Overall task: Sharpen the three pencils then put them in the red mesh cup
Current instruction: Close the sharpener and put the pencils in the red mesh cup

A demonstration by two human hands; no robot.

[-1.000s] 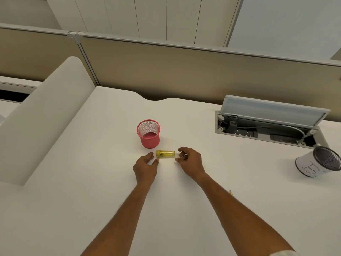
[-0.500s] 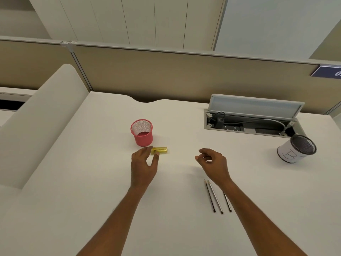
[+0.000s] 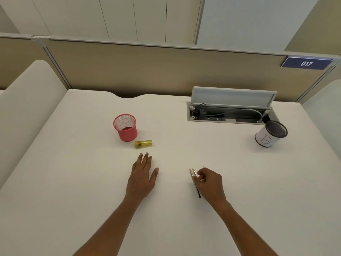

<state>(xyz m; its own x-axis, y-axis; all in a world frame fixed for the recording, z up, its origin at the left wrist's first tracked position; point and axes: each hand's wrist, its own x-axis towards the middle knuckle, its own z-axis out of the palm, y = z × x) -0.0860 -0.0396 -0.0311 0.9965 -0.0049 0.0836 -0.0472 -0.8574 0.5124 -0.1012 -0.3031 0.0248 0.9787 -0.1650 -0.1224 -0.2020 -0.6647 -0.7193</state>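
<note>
Right hand (image 3: 209, 181) now curls over pencils (image 3: 193, 175); left hand (image 3: 143, 175) flat, empty, mid-desk.

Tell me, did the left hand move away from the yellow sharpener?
Yes. The left hand pulled back toward the person, off the yellow plastic sharpener, which stays beside the red mesh cup.

We count two mesh cups on the desk: one red mesh cup (image 3: 125, 128) and one black cup wrapped in white paper (image 3: 270, 133). There is one yellow sharpener (image 3: 143, 144). At the right hand (image 3: 209, 182) we see two pencils (image 3: 193, 174) clearly; a third tip shows behind the fingers. We see two hands, with the left hand (image 3: 143, 175).
</note>
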